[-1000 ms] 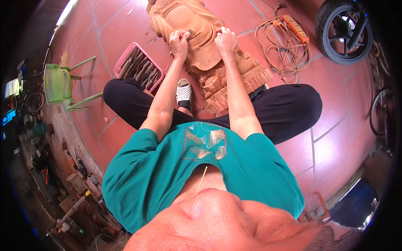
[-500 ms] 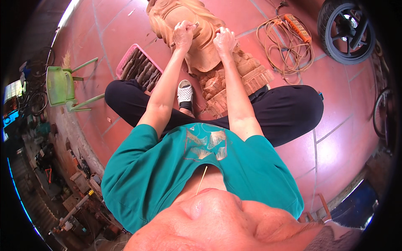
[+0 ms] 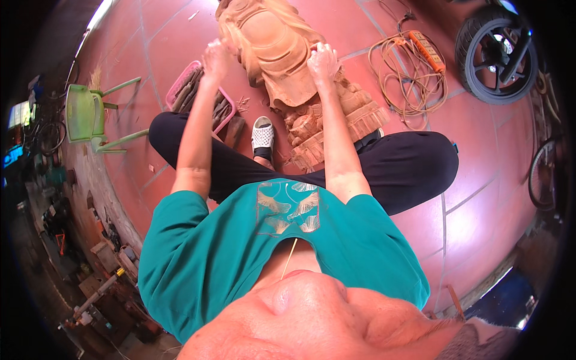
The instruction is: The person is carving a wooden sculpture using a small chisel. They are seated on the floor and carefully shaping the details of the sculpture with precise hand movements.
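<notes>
- On the red tiled floor (image 3: 480,210), a large pale wooden carving (image 3: 282,54) lies lengthwise away from the seated person, its fringed lower end (image 3: 336,120) near the crossed legs.
- Left hand (image 3: 216,57) at the carving's left edge, fingers curled in; what it holds, if anything, cannot be told at this size.
- Right hand (image 3: 324,60) rests on the carving's right side, fingers bent over the wood; whether it is gripping or only pressing cannot be told.
- Both forearms reach straight out from a teal shirt (image 3: 270,252); black trousers (image 3: 408,168) spread to either side.
- White perforated sandal (image 3: 263,137) on the foot just beside the carving's lower left.
- Pink tray (image 3: 201,99) with dark long-handled tools sits left of the carving, under the left forearm.
- Green plastic chair (image 3: 87,114) tipped on its side, well to the left.
- Coiled cord with an orange power strip (image 3: 423,51) lies right of the carving; a black wheel (image 3: 492,51) beyond it.
</notes>
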`<state>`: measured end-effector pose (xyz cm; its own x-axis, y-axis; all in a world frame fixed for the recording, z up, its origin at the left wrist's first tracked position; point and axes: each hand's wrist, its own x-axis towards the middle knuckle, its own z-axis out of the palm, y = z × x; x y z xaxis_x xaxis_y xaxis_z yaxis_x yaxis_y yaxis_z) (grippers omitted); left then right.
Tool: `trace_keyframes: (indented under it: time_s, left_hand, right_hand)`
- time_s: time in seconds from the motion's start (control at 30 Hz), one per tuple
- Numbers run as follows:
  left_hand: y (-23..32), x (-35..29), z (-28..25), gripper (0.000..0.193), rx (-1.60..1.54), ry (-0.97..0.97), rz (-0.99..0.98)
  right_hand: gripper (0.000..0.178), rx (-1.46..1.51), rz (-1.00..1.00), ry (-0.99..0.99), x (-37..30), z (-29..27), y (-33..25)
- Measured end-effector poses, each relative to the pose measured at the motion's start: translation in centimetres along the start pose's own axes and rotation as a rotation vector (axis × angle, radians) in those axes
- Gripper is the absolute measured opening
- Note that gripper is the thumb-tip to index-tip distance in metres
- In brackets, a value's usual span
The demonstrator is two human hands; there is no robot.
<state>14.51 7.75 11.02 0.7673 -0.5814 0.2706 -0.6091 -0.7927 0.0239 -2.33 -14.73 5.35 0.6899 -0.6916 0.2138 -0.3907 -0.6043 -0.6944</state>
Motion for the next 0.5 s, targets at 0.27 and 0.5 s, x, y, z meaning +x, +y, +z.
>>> trace_keyframes:
  time_s: [0.27, 0.5]
  left_hand:
    - [-6.2, 3.0, -8.5, 0.019, -0.245, -0.073, -0.131]
    - [-6.5, 2.0, -6.2, 0.019, -0.278, -0.009, -0.054]
  right_hand:
    - [0.069, -0.242, -0.159, -0.392, 3.4, 5.1, -2.7]
    - [0.086, -0.599, -0.429, -0.413, -6.5, 6.0, -9.4]
